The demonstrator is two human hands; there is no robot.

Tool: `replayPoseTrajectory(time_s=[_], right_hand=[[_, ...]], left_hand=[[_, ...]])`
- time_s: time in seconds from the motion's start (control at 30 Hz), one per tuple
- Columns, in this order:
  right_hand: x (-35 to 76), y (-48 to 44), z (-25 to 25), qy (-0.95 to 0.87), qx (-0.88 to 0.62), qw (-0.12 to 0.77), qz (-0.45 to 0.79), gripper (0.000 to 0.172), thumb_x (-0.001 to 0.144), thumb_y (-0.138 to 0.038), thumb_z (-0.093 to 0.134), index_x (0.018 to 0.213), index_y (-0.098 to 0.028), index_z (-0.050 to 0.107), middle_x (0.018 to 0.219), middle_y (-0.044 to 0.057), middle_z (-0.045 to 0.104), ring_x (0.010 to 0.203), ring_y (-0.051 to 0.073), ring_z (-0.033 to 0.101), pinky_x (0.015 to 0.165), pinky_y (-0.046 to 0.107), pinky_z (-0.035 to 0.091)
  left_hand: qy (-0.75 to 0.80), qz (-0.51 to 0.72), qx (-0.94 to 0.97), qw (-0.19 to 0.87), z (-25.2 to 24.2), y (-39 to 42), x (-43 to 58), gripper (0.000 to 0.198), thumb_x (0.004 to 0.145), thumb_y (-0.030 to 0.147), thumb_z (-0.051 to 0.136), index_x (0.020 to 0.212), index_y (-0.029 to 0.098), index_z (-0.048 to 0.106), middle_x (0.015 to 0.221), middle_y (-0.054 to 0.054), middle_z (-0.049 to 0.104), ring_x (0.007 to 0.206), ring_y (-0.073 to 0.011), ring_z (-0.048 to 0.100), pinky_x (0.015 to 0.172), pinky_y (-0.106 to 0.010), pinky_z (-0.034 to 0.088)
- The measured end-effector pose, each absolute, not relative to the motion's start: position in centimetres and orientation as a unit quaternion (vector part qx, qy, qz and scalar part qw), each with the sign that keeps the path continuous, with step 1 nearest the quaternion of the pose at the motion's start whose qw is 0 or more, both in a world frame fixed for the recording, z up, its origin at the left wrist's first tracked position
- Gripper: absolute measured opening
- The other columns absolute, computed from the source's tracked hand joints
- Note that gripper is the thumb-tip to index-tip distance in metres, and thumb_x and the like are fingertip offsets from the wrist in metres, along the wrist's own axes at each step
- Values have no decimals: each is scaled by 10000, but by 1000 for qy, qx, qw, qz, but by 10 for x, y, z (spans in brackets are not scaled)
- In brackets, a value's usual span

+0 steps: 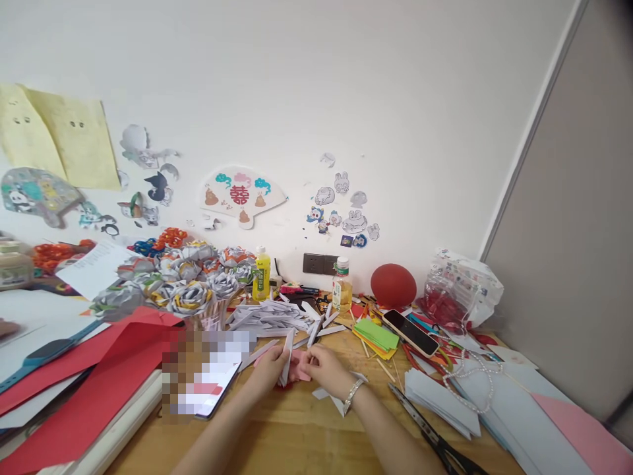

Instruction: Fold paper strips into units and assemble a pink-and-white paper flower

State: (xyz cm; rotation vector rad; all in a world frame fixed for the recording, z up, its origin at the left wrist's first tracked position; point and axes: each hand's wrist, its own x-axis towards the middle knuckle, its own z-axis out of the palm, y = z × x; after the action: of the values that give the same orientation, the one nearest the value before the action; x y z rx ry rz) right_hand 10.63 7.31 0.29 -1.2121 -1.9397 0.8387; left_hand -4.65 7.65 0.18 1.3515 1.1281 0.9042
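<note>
My left hand (271,368) is closed on a folded paper piece (299,367), pink with white strips standing up from it. From the other side, my right hand (322,367) pinches the pink edge with thumb and fingers; a beaded bracelet circles that wrist. How the folds join is too small to make out. Just behind both hands lies a heap of white paper strips (270,318). Under the right wrist are a few loose white paper pieces (331,398). A lit phone (217,382), partly blurred out, rests left of my left forearm.
Black scissors (420,422), white paper stacks (440,402), green notes (376,334) and a dark phone (410,332) lie to the right. Two bottles, one yellow (261,277) and one clear (341,290), stand near the wall. Red paper (99,382) and paper flowers (190,297) fill the left.
</note>
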Motion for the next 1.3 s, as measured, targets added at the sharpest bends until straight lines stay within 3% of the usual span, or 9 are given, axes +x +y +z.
replayPoseTrajectory(time_s=[0.17, 0.33, 0.57, 0.67, 0.83, 0.97, 1.07, 1.17, 1.3], right_hand=[[120, 58, 19, -689, -420, 423, 412, 226, 819, -357, 513, 736, -148, 532, 644, -3, 575, 633, 136, 563, 623, 246, 430], [135, 37, 27, -631, -369, 465, 500, 379, 749, -534, 570, 687, -163, 521, 644, -3, 570, 644, 147, 569, 669, 276, 436], [148, 9, 32, -426, -250, 531, 688, 368, 684, -489, 671, 764, -169, 508, 696, -12, 507, 537, 73, 439, 498, 196, 345], [164, 0, 37, -427, -234, 493, 721, 317, 704, -454, 650, 755, -200, 467, 514, -94, 363, 400, 45, 251, 392, 159, 220], [176, -13, 37, -666, -374, 247, 596, 167, 757, -314, 488, 691, -184, 572, 433, -66, 434, 353, 68, 339, 392, 185, 269], [180, -19, 38, -811, -435, 201, 335, 234, 716, -177, 459, 496, -203, 534, 438, -39, 451, 423, 104, 397, 470, 223, 304], [186, -18, 44, -814, -484, 220, 234, 172, 710, -162, 509, 558, -215, 571, 485, -28, 510, 469, 123, 445, 499, 233, 316], [193, -17, 47, -770, -509, 249, 294, 110, 759, -221, 529, 681, -207, 605, 471, -46, 508, 429, 108, 469, 471, 207, 330], [199, -16, 39, -726, -443, 270, 452, 279, 778, -425, 574, 661, -173, 607, 527, -30, 544, 420, 97, 497, 424, 183, 346]], left_hand=[[424, 389, 585, 571, 23, 56, -34, 524, 655, 672, 533, 724, 153, 553, 572, -5, 594, 471, -113, 466, 454, -215, 289], [333, 378, 574, 646, 38, 32, -18, 409, 687, 554, 617, 727, 151, 560, 649, 5, 589, 578, -112, 485, 565, -217, 345], [206, 413, 511, 725, 40, 24, -13, 358, 699, 486, 656, 672, 151, 532, 528, 18, 505, 518, -101, 436, 544, -219, 320], [189, 414, 519, 724, 44, 25, -19, 345, 694, 462, 674, 668, 148, 536, 566, 14, 512, 502, -84, 411, 537, -211, 314], [237, 315, 585, 709, 49, 14, -16, 412, 681, 552, 637, 676, 149, 552, 569, -17, 561, 540, -127, 480, 529, -220, 320], [261, 283, 656, 650, 49, 7, -5, 453, 714, 590, 568, 713, 138, 600, 645, -23, 575, 604, -146, 498, 586, -235, 360], [308, 302, 693, 577, 49, 7, 2, 488, 721, 621, 527, 735, 142, 615, 656, -18, 572, 631, -156, 500, 586, -231, 368], [335, 306, 721, 525, 51, 6, 4, 532, 710, 662, 493, 651, 144, 598, 631, -22, 576, 603, -155, 500, 558, -227, 366], [329, 308, 678, 580, 60, 3, -3, 475, 687, 626, 559, 687, 154, 616, 628, -21, 613, 586, -153, 522, 573, -233, 386]])
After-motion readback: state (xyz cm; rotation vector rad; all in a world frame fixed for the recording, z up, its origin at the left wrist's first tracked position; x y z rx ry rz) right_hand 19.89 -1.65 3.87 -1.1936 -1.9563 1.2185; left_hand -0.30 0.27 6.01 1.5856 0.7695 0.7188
